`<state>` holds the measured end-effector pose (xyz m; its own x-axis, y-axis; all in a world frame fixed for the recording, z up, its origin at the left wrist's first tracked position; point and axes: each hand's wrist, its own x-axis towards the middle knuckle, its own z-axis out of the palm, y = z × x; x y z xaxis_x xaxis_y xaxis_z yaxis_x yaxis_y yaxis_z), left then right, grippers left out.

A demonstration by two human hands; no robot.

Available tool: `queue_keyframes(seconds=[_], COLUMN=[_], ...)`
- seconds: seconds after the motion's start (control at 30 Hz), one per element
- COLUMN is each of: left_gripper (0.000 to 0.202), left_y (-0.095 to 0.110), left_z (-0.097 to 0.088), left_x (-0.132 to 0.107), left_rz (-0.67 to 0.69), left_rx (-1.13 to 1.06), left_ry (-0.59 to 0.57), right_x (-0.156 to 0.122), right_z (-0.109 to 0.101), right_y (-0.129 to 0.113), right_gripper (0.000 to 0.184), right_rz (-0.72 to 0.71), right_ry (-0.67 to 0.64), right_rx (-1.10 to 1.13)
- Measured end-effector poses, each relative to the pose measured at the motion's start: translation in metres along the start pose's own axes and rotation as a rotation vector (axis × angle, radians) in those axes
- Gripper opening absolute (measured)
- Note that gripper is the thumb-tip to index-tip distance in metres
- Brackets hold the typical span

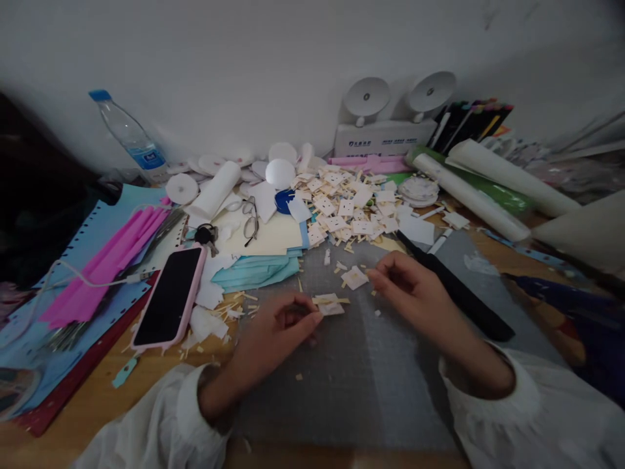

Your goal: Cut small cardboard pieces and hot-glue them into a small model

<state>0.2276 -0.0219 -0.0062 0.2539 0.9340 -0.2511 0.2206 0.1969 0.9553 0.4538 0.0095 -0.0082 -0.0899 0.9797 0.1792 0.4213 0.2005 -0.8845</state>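
My left hand (280,332) pinches the edge of a small white paper square (332,307) between thumb and forefinger. A thin yellowish strip (344,301) lies across that square. My right hand (407,286) is closed, thumb and fingertips together; whatever may be between them is too small to make out. Just left of those fingertips a second small square (355,278) rests on the grey cutting mat (336,384); I cannot tell if they touch it. Beyond both hands spreads a heap of similar small squares (346,208), some with dark marks like simple faces.
At left lie a pink-cased phone (170,296), pink crepe paper (107,260) and a water bottle (129,137). A folded teal mask (256,270) and glasses (251,221) sit mid-left. A long black object (463,293), paper rolls (469,192) and a dark blue tool (576,306) are at right.
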Motion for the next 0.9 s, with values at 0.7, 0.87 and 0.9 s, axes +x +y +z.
queue_keyframes(seconds=[0.7,0.87,0.9], left_gripper=[0.018,0.021,0.022], left_y=[0.021,0.037,0.042], left_z=[-0.082,-0.052,-0.045], left_x=[-0.050,0.000,0.012], left_rz=[0.549,0.675,0.696], left_rx=[1.144,1.229,1.237], left_ry=[0.201,0.002,-0.060], right_x=[-0.013,-0.019,-0.019], right_z=[-0.033,-0.017,-0.014], right_y=[0.029,0.027,0.026], right_gripper=[0.035,0.033,0.034], right_rz=[-0.211,-0.321,-0.331], right_ry=[0.191,-0.042,-0.078], right_rx=[-0.126,-0.415,-0.473])
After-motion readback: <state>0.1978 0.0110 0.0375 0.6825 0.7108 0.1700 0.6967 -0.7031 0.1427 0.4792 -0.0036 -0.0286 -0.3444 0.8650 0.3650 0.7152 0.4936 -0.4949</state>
